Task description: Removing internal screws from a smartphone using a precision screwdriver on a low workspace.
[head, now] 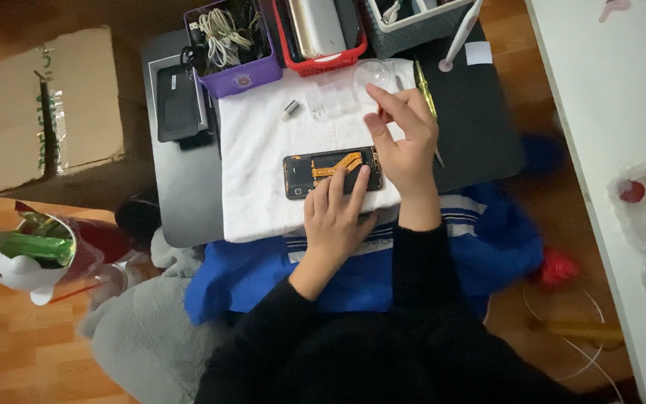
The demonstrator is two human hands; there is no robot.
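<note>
An opened phone [331,172] lies flat on a white towel [263,172] spread over the small dark table [480,127], its back cover off so the orange inner parts face up. The towel gives it a soft bed, probably so it does not slide and small parts do not roll away.

The left hand [336,217] rests on the near edge of the phone, fingers spread and pressing down on its right half; it grasps nothing, it only pins the phone in place. The right hand [405,138] hovers just above the phone's right end, thumb and forefinger pinched together as if around something very small. I cannot tell what, if anything, sits between them.

Just beyond the right hand lies a yellow-handled screwdriver [426,97], near enough to pick up again. A clear plastic parts tray [334,97] and a small metal piece [290,110] sit on the far part of the towel, well within reach. Along the back edge stand a purple basket [237,71] of cables, a red basket [323,56] and a grey bin [413,34]. A black device [178,105] lies left of the towel, and a cardboard box [54,112] stands on the floor farther left.
</note>
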